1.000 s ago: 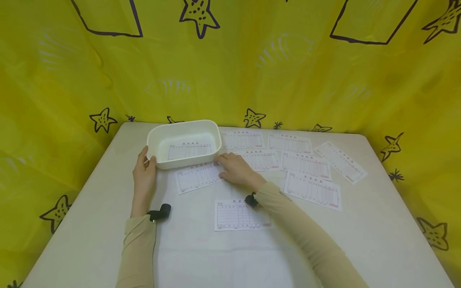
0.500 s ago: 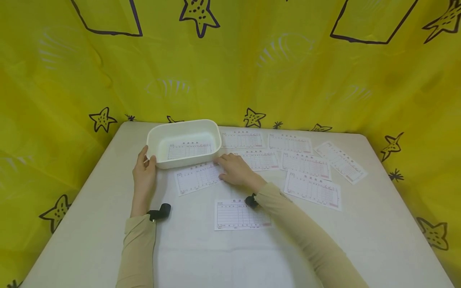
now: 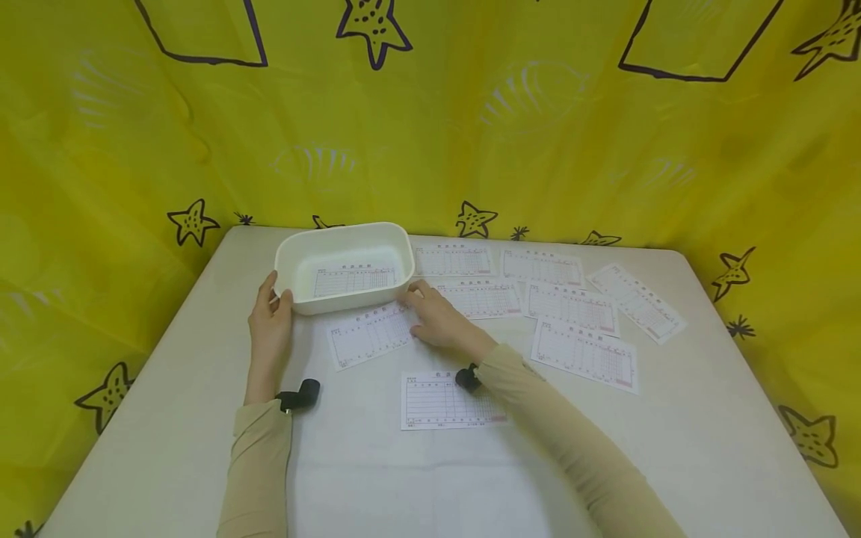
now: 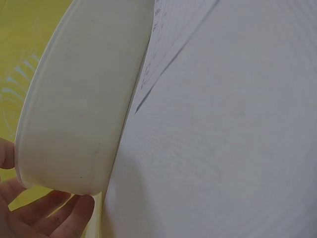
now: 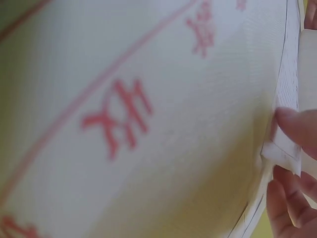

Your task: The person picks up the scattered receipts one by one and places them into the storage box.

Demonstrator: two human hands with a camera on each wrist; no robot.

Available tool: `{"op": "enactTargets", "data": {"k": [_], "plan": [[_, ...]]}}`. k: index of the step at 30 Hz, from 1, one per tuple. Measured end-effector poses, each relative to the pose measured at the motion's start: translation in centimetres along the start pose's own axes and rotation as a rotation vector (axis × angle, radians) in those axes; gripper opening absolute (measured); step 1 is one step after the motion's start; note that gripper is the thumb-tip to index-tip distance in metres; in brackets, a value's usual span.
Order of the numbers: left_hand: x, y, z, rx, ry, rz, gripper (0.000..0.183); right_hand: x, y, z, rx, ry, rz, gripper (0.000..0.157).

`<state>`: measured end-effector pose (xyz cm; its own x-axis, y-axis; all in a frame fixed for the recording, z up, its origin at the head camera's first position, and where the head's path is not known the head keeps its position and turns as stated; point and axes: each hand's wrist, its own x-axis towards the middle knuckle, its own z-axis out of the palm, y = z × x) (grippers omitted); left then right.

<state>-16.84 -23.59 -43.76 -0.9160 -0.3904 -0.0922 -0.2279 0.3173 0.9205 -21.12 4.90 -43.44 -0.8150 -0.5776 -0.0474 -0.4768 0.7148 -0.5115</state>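
A white plastic bin [image 3: 344,302] stands at the back left, a printed receipt slip [image 3: 354,282] lying inside it. My left hand [image 3: 270,336] grips the bin's left front corner; in the left wrist view its thumb and fingers wrap around the end wall [image 4: 64,168]. In front of the bin lies another receipt slip [image 3: 366,340], its near edge slightly raised in the left wrist view. My right hand [image 3: 440,317] is beside the bin's right front corner. The right wrist view has its thumb above and fingers below, pinching that slip's edge [image 5: 285,144].
Several receipt slips [image 3: 572,306] spread over the right back of the white table [image 3: 377,486], some overlapping. One receipt slip [image 3: 437,411] lies nearer, partly beneath the right forearm [image 3: 558,426]. A yellow patterned curtain [image 3: 430,149] hangs behind the table.
The slip in front of the bin has shifted slightly toward me at its left end. The right hand has barely moved. The left hand and the bin stay in place.
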Motion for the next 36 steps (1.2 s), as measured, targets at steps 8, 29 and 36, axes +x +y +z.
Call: {"op": "enactTargets", "data": {"k": [8, 29, 36], "plan": [[0.0, -0.1, 0.1, -0.001, -0.001, -0.009, 0.056, -0.4, 0.4, 0.0, 0.128, 0.002, 0.010, 0.062], [0.1, -0.1, 0.0, 0.000, -0.001, -0.005, 0.055, -1.8, 0.2, -2.0, 0.267, 0.189, -0.059, 0.039], [0.0, 0.0, 0.0, -0.008, -0.009, -0.003, 0.056, -1.9, 0.0, -2.8, 0.289, 0.291, -0.143, 0.042]]}}
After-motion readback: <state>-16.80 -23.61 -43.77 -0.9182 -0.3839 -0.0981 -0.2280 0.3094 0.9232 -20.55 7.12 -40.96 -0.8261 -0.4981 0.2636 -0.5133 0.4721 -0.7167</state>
